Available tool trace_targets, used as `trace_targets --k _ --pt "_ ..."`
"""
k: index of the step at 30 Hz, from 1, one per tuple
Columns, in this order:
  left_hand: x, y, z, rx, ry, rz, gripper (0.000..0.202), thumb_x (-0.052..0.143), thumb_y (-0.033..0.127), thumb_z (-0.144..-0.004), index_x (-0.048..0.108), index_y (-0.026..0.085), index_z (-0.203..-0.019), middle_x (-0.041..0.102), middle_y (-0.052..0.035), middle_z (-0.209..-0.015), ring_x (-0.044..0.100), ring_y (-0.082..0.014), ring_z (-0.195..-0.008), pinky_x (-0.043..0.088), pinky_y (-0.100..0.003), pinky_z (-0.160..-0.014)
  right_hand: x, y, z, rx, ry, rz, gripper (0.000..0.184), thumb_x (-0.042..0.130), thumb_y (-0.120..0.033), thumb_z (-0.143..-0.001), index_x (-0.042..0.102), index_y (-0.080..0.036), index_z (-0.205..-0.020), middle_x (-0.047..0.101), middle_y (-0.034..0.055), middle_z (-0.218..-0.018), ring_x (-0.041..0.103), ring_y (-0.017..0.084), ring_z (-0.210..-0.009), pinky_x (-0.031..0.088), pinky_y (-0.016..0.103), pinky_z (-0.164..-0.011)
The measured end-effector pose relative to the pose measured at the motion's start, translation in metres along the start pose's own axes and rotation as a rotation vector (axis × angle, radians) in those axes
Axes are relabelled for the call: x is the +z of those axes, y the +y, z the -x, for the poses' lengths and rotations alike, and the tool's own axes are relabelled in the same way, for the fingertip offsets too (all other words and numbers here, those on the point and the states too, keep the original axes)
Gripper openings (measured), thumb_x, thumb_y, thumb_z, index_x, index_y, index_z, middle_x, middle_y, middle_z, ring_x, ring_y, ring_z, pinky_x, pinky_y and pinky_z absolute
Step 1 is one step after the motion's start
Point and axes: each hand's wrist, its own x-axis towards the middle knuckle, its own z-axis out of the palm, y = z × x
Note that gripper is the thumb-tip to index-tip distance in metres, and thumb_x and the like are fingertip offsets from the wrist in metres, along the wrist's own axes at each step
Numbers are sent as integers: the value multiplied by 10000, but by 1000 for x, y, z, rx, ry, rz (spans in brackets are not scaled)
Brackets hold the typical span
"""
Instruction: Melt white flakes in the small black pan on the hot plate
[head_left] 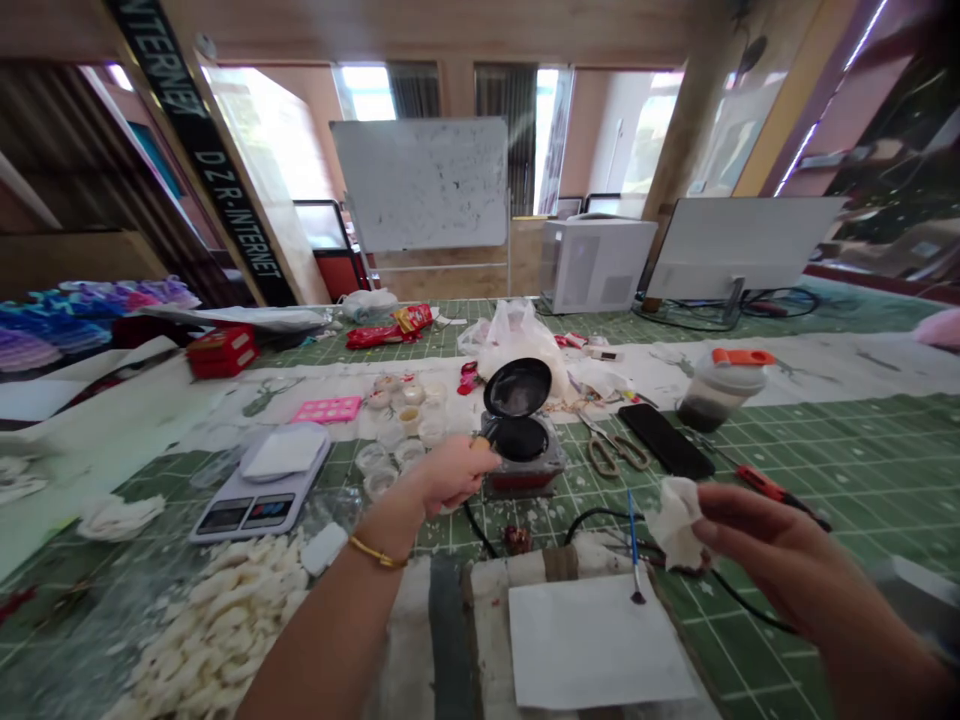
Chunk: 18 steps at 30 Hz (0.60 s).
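My left hand (456, 472) is closed at the wooden-tipped handle (481, 442) of a small black hinged pan. Its round upper half (518, 388) is tilted up, and its dark lower half (520, 440) rests on a square heater (529, 480). Between the fingertips of my right hand (742, 535) is a crumpled white tissue (675, 522), lifted above the mat. A thin blue brush (634, 540) lies beside the tissue, its bristles on a white sheet (596, 640). Scissors (613, 447) and a black phone (666, 440) lie right of the heater.
A kitchen scale (266, 480) and a heap of pale curled pieces (217, 620) occupy the left side. Small clear cups (409, 450) stand left of the heater. Behind it sits a plastic bag (517, 335). An orange-lidded shaker (724, 390) and a black cable (592, 515) are at the right.
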Motion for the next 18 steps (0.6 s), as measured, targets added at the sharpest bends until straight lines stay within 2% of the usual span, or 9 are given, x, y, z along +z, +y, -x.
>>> trace_targets --k 4,7,10,12,15,18 --pt "-1 9 9 -14 -11 41 356 578 394 -718 297 218 -591 285 103 -382 175 -31 -306 84 -178 -315 -7 30 2 -153 3 597 298 544 -421 -715 647 -227 -917 642 72 -902 608 217 -752 484 340 -672" --pt "-5 12 19 -30 52 56 384 563 414 -735 268 216 -589 282 103 -388 159 -25 -314 75 -173 -322 -19 54 -2 -157 57 947 342 422 -385 -768 634 -198 -961 617 93 -977 609 236 -780 468 368 -692" --pt "-4 8 25 -73 90 68 384 554 414 -739 262 214 -591 274 106 -387 146 -21 -315 67 -172 -330 -29 72 -2 -85 28 1081 376 367 -373 -780 633 -181 -964 613 108 -985 617 237 -755 468 354 -639" --pt "2 4 26 -83 97 91 370 547 407 -744 266 214 -600 268 108 -391 148 -23 -320 65 -171 -337 -33 80 2 -86 -2 1108 380 360 -373 -784 633 -181 -966 620 107 -947 620 235 -762 467 340 -632" --pt "14 -3 22 -87 102 119 342 516 405 -763 276 214 -614 257 110 -401 145 -26 -327 67 -178 -344 -35 82 10 -114 27 1153 389 337 -362 -794 625 -184 -986 624 106 -930 618 240 -786 463 336 -635" --pt "26 -8 16 -102 112 117 312 480 406 -780 296 211 -622 275 102 -421 154 -25 -323 77 -186 -347 -36 80 14 -79 54 1211 406 311 -352 -803 620 -174 -995 621 120 -945 618 253 -797 460 345 -628"
